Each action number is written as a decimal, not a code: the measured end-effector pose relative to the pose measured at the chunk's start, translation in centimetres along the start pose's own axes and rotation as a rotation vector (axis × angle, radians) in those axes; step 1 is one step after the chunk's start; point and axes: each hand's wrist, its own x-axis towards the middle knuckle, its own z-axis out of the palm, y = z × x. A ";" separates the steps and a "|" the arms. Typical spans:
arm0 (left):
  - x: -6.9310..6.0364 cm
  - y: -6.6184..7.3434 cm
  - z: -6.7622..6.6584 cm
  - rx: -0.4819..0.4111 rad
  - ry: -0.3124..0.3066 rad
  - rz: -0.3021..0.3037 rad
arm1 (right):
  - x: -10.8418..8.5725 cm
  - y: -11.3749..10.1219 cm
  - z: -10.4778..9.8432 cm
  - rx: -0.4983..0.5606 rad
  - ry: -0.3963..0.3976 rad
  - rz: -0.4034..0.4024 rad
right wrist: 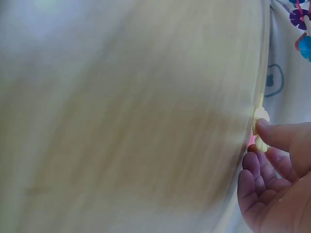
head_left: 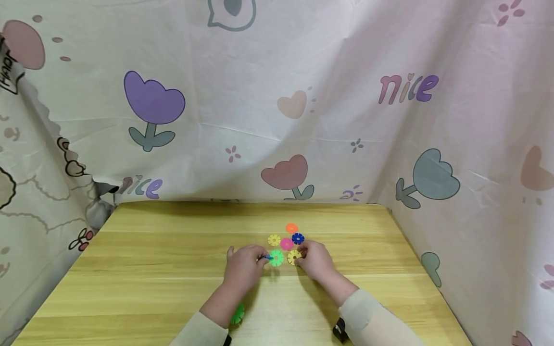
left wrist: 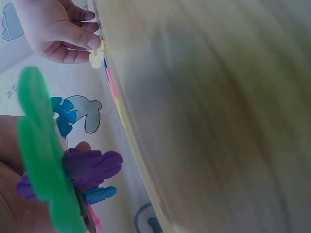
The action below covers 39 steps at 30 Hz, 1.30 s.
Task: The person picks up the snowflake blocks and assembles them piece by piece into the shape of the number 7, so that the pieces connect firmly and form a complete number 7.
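Over the tabletop (head_left: 151, 269), the left hand (head_left: 245, 265) grips a cluster of joined discs (left wrist: 92, 167); the right hand (head_left: 317, 260) pinches a yellow disc (head_left: 290, 258). Just beyond lie a pink disc (head_left: 283, 244), blue disc (head_left: 300, 240) and orange disc (head_left: 288, 228).

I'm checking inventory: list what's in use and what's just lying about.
In use:
disc cluster in left hand
yellow disc in right hand
light green disc, probably; whether held is unclear

Lying about, perhaps for later:
orange disc
navy disc
pink disc
other yellow disc
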 end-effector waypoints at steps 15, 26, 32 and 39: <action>-0.1 0.2 0.1 0.007 -0.040 -0.002 | -1.5 1.0 -1.1 0.176 0.007 -0.047; -0.1 0.3 0.3 0.017 -0.054 -0.002 | -2.3 1.0 -1.4 0.299 0.036 -0.099; -0.1 0.3 0.5 0.019 -0.051 0.003 | -2.7 0.8 -1.3 0.387 0.058 -0.134; 0.0 0.3 0.4 0.014 -0.065 -0.002 | -2.9 0.5 -1.3 0.446 0.040 -0.149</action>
